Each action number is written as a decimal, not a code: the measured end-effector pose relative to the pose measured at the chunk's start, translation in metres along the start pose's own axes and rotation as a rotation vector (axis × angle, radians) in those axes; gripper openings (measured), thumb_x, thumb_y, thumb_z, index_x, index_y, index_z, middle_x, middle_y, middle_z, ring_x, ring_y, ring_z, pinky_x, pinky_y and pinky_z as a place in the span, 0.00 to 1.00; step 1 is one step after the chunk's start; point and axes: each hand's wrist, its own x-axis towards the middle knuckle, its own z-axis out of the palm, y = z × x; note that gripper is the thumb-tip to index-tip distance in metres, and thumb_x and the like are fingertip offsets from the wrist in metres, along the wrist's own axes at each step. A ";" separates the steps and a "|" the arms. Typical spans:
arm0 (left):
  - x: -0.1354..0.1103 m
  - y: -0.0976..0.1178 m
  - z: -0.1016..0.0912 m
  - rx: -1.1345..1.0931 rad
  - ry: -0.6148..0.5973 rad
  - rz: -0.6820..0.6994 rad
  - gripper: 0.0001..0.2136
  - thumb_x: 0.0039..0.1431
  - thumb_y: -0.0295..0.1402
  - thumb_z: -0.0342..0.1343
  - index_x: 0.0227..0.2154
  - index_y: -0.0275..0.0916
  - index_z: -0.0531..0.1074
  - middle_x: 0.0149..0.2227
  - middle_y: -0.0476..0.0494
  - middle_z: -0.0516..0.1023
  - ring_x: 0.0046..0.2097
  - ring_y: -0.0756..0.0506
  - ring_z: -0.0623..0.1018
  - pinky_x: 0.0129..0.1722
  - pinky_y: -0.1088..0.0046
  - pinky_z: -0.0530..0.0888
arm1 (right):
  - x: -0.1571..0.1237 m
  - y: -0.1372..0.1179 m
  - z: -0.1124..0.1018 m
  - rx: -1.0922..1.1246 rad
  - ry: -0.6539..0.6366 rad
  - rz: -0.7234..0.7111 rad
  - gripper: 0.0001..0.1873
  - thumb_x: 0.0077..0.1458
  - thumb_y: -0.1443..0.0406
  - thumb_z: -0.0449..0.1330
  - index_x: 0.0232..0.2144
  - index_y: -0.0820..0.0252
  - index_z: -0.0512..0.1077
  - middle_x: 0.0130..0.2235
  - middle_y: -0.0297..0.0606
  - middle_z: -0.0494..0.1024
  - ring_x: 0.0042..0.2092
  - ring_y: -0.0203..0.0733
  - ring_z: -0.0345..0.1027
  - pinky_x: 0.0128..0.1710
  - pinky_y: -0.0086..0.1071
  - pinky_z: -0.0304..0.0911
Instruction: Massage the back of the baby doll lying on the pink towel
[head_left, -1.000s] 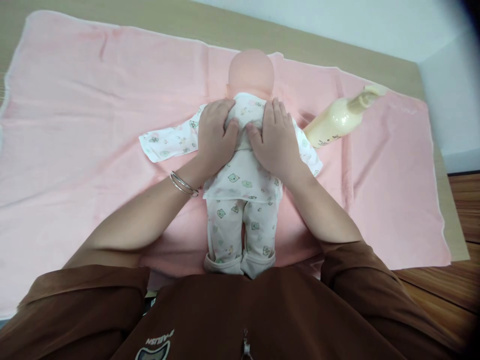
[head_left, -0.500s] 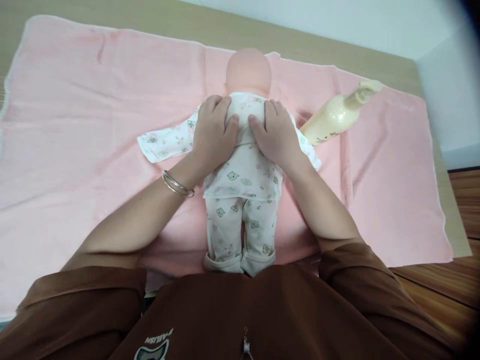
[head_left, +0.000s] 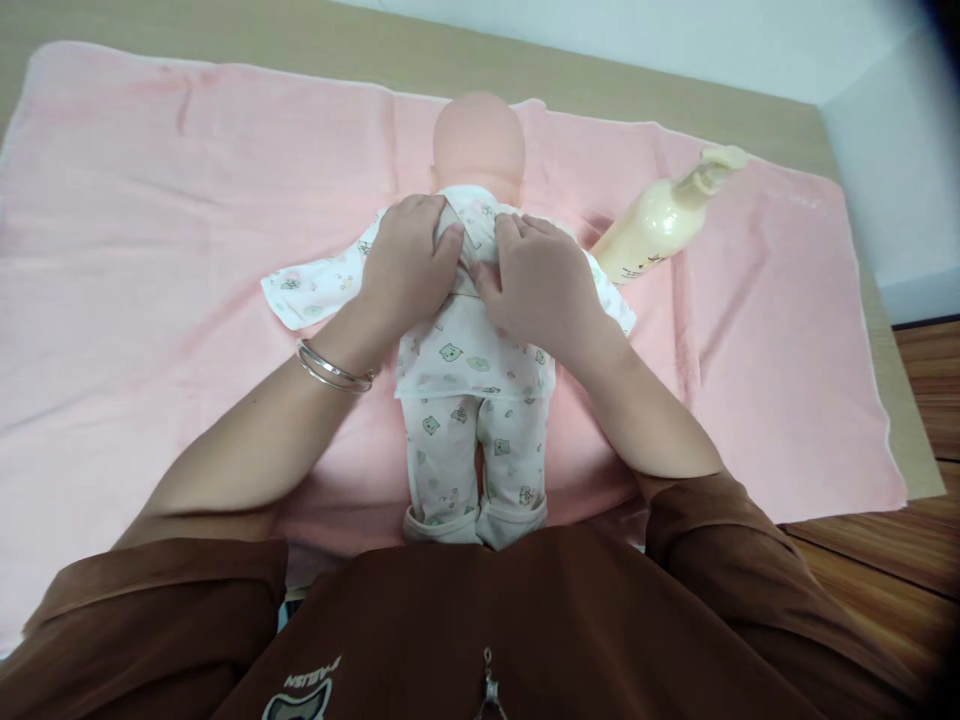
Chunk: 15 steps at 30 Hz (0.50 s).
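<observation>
A baby doll [head_left: 478, 140] lies on its back with its bald head pointing away from me. It wears a white two-piece outfit with small bear prints; the top [head_left: 465, 350] has one sleeve spread out to the left. My left hand [head_left: 409, 262] is curled over the top's chest, gripping the cloth. My right hand [head_left: 537, 282] grips the other side, and the fingertips of both hands nearly meet at the middle. The doll's chest is mostly hidden beneath them.
A pink towel [head_left: 150, 250] lies under the doll on a light wooden table [head_left: 450, 55]. A cream pump bottle [head_left: 660, 222] lies on the towel to the right of the doll. Silver bangles [head_left: 334, 370] circle my left wrist, and brown sleeves cover my upper arms.
My fingers have curled from lying flat into gathering the top's cloth, and my hands sit closer together. The view has shifted slightly, so the doll appears further left.
</observation>
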 end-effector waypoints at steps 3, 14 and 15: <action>0.008 -0.011 0.002 -0.026 -0.019 -0.026 0.31 0.65 0.71 0.48 0.45 0.47 0.72 0.49 0.39 0.80 0.63 0.28 0.68 0.71 0.40 0.56 | -0.002 -0.008 0.003 -0.020 -0.006 0.039 0.31 0.74 0.62 0.48 0.68 0.84 0.62 0.68 0.66 0.70 0.74 0.67 0.61 0.77 0.58 0.57; -0.029 0.037 0.000 -0.030 0.070 0.073 0.28 0.60 0.69 0.56 0.46 0.52 0.76 0.60 0.42 0.77 0.66 0.25 0.66 0.72 0.38 0.59 | 0.030 0.032 0.019 0.123 0.047 0.160 0.31 0.79 0.55 0.41 0.60 0.75 0.71 0.64 0.58 0.75 0.71 0.60 0.66 0.73 0.52 0.61; -0.028 0.038 -0.001 -0.014 0.079 0.052 0.28 0.60 0.69 0.55 0.45 0.51 0.76 0.60 0.41 0.77 0.65 0.25 0.67 0.71 0.38 0.61 | 0.028 0.030 0.018 0.080 0.058 0.142 0.30 0.79 0.54 0.40 0.59 0.74 0.71 0.61 0.57 0.77 0.67 0.59 0.69 0.71 0.51 0.64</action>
